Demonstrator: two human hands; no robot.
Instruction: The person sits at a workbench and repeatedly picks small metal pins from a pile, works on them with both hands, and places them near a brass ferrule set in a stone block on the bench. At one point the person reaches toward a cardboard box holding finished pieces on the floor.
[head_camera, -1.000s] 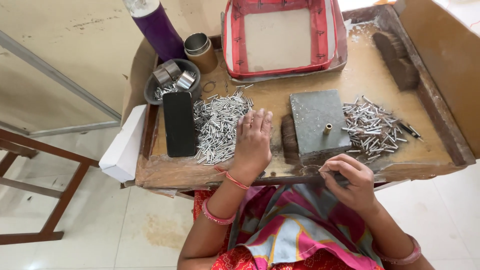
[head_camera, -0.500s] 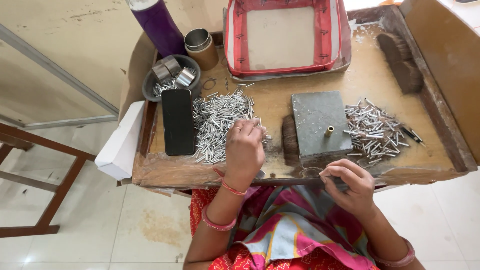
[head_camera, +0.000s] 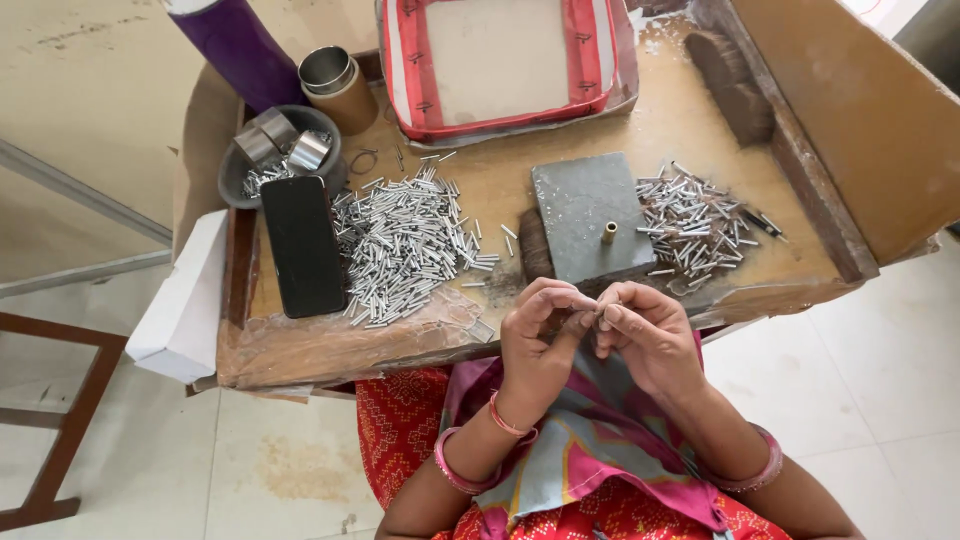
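Note:
My left hand (head_camera: 538, 335) and my right hand (head_camera: 645, 332) meet fingertip to fingertip just in front of the wooden worktable's near edge (head_camera: 330, 350), above my lap. Between the pinched fingers sits a small thin metal piece, mostly hidden. Left of my hands lies a big pile of short silver metal tubes (head_camera: 405, 245). A grey square block (head_camera: 590, 212) with a small brass peg (head_camera: 608, 232) stands right behind my hands. To its right is a second, smaller pile of silver tubes (head_camera: 700, 222).
A black phone (head_camera: 302, 245) lies left of the big pile. Behind it a dark bowl (head_camera: 240, 178) holds metal parts, with a purple bottle (head_camera: 238, 45) and a small tin (head_camera: 335, 82). A red-rimmed tray (head_camera: 500, 62) sits at the back; a raised wooden wall (head_camera: 840, 110) runs along the right.
My left hand left the big tube pile and came back toward me. Both hands have joined at the fingertips in front of the grey block.

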